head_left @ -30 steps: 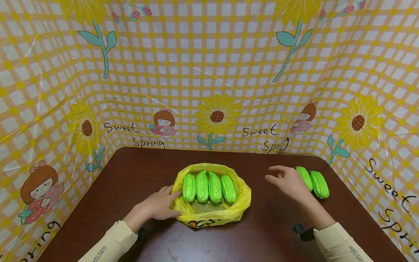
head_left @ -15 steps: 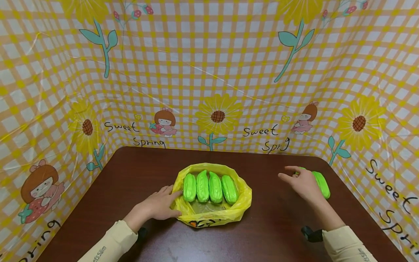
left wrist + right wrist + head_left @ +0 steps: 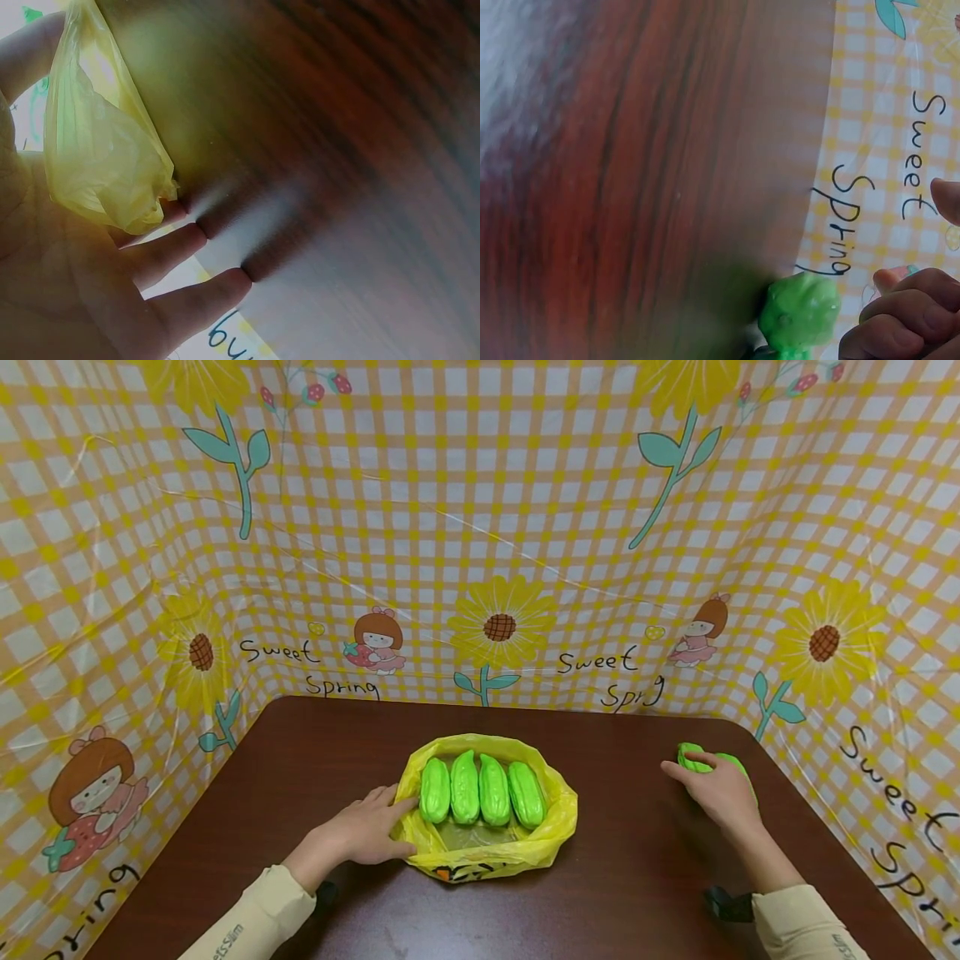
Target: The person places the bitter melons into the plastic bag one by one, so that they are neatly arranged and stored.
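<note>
Left hand (image 3: 358, 832), fingers straight, touches yellow bag (image 3: 557, 839) at lower centre; inside lie four green pods (image 3: 465, 789). Right hand (image 3: 723, 795), fingers relaxed, over two green pods (image 3: 699, 767), lower right; contact unclear.

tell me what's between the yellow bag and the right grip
Only bare dark tabletop lies between the yellow bag and the right grip; the head view shows it.

Setting: a screened-off tabletop booth; the wider room I could not identify. I logged one dark wood-grain table (image 3: 622, 868); checked, sunflower-printed sheeting (image 3: 480, 518) enclosed its far, left and right sides.
</note>
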The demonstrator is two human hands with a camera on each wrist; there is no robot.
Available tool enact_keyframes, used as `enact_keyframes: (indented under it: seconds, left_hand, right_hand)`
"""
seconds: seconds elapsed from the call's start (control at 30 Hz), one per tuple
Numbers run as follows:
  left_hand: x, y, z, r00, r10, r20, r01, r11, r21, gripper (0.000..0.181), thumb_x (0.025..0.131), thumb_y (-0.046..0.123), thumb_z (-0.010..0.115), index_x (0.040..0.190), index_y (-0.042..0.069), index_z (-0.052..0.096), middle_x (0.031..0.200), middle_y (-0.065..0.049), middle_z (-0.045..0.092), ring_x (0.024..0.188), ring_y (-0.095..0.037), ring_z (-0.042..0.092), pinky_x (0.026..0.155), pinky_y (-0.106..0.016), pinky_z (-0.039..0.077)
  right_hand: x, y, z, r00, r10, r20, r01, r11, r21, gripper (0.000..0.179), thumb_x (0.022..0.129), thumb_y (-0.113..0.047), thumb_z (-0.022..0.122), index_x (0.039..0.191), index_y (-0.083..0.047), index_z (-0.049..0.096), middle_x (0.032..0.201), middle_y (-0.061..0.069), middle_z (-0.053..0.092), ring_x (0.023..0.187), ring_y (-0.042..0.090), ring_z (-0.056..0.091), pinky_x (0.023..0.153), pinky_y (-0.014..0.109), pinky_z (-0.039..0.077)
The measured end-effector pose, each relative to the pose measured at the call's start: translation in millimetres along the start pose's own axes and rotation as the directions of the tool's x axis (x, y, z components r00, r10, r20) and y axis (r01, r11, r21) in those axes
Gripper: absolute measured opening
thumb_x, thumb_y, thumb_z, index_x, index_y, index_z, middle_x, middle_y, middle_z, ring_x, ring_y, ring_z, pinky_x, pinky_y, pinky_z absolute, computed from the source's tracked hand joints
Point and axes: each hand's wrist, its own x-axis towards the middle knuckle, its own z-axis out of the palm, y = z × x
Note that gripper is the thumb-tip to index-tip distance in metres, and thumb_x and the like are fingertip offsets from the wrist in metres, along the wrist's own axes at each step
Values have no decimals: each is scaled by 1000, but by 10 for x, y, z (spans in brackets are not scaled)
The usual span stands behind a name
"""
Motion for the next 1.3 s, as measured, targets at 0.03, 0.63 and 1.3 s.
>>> enact_keyframes:
  seconds: [0.03,0.63,1.3]
  left_hand:
    - [1,0,1,1000,2,-1,-2,1000,1,76,92,49,68,155,15,41,162,-21,27,149,-42,28,113,-62,32]
    - [20,0,19,1000,-16,1,16,1000,4,77,92,50,68,155,16,41,163,-19,27,150,-40,27,114,-63,30]
    - [36,-27,43,1000,-21,4,21,1000,3,77,92,51,68,156,17,41,163,-19,26,150,-39,26,114,-62,30]
  right_hand:
    - [6,16,-7,1000,9,4,-9,1000,2,95,90,-69,58,149,4,44,153,39,30,133,57,36,94,60,44]
    - [35,134,-31,997,77,-6,-77,997,-30,98,91,-69,55,150,8,39,151,40,31,127,59,40,94,62,44]
    - [74,189,-5,997,67,-31,-70,991,-117,86,94,-55,61,147,9,42,147,40,37,122,61,44,88,62,45]
